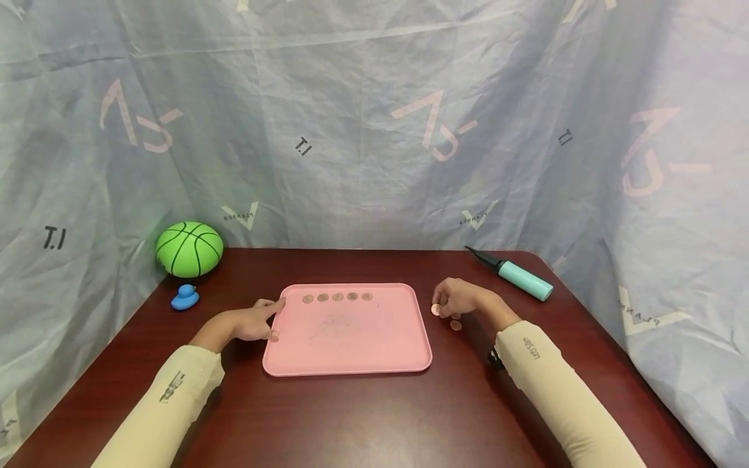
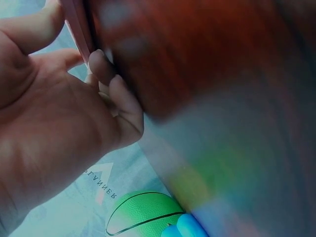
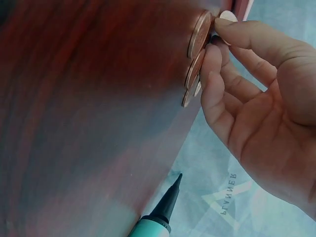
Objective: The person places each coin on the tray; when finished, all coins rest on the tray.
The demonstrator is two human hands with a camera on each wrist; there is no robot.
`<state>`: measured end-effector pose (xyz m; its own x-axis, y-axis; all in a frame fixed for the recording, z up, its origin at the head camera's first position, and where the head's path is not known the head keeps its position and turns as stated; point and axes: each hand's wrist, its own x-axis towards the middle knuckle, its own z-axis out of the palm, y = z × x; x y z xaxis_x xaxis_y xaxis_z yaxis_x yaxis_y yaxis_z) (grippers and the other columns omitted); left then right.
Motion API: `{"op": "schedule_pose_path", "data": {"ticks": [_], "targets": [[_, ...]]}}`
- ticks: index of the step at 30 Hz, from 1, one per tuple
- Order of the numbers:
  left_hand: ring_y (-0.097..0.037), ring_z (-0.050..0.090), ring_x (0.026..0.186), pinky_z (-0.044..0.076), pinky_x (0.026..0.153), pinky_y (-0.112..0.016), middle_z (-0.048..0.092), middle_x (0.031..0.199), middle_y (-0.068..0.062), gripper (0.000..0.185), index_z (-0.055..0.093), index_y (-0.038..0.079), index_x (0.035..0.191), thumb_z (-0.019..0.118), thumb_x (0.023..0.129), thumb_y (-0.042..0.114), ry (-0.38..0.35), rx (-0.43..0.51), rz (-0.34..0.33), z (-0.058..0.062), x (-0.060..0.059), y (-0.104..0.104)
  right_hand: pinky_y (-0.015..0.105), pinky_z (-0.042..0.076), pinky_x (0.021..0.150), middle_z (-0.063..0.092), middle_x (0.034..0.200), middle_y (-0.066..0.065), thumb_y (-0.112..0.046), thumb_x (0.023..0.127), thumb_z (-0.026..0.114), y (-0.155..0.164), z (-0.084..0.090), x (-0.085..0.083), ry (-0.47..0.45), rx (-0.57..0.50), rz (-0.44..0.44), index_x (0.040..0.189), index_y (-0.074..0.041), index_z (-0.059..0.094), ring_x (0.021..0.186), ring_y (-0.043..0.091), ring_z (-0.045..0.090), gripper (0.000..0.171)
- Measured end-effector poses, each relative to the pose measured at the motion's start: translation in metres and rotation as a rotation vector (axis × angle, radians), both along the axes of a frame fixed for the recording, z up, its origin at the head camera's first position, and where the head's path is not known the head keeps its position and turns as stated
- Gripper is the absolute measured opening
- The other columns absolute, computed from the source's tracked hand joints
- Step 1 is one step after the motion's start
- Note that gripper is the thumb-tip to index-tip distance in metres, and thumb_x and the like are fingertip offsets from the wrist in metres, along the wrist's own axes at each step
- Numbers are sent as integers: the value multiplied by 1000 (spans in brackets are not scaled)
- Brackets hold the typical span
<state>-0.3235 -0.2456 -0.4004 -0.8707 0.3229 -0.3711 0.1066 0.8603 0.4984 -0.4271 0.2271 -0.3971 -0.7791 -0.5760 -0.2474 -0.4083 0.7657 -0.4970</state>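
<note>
A pink tray point(image 1: 351, 338) lies on the dark red-brown table, with several coins point(image 1: 337, 297) in a row along its far side. At the tray's left edge is my left hand point(image 1: 253, 323), thumb and index finger on the rim; the left wrist view point(image 2: 59, 108) shows other fingers curled against its outer side. Just right of the tray, my right hand point(image 1: 459, 298) pinches a coin point(image 1: 435, 310) between thumb and fingers. Loose coins point(image 1: 456, 325) lie on the table beneath that hand; several of these coins point(image 3: 199, 34) appear close to the fingers in the right wrist view.
A green ball point(image 1: 190, 249) sits at the table's far left corner, with a blue rubber duck point(image 1: 185, 298) in front of it. A teal hand pump point(image 1: 525, 280) with a black nozzle lies at the far right. Grey printed cloth point(image 1: 363, 182) hangs behind and beside the table.
</note>
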Motion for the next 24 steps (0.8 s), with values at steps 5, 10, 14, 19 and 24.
{"op": "schedule_pose_path", "data": {"ticks": [5,10,14,19,24], "targets": [[-45,27,138,25,110,-59,17,152,-30,91,12,2,158,69,90,20,3,1,-2,-1,1,-1,31,48,57,67,76,2,-3,82,74,-3,-3,1,-4,-10,11,98,-7,69,52,21,57,17],[-45,26,139,25,110,-59,16,152,-30,91,11,2,158,67,90,22,-3,-1,-6,0,0,-1,30,47,55,68,74,2,-7,83,76,-5,-3,2,28,-9,-6,95,-9,70,51,22,57,14],[-45,27,138,25,110,-60,17,152,-30,91,11,3,158,67,90,22,-2,-5,-5,0,0,-1,30,47,53,67,70,0,-16,87,74,-8,-4,3,78,24,-16,91,-11,71,49,20,57,7],[-45,28,137,25,109,-61,17,151,-30,91,13,3,158,69,89,22,1,0,4,-1,0,-1,30,49,52,63,65,0,-21,89,73,-15,-3,6,160,99,-51,87,-12,72,46,17,57,10],[-46,27,138,23,110,-61,16,152,-30,91,12,3,158,68,90,24,1,-7,7,-2,0,-1,30,50,54,63,66,-1,-23,87,74,-20,-6,5,214,138,-56,84,-11,74,49,16,58,12]]}}
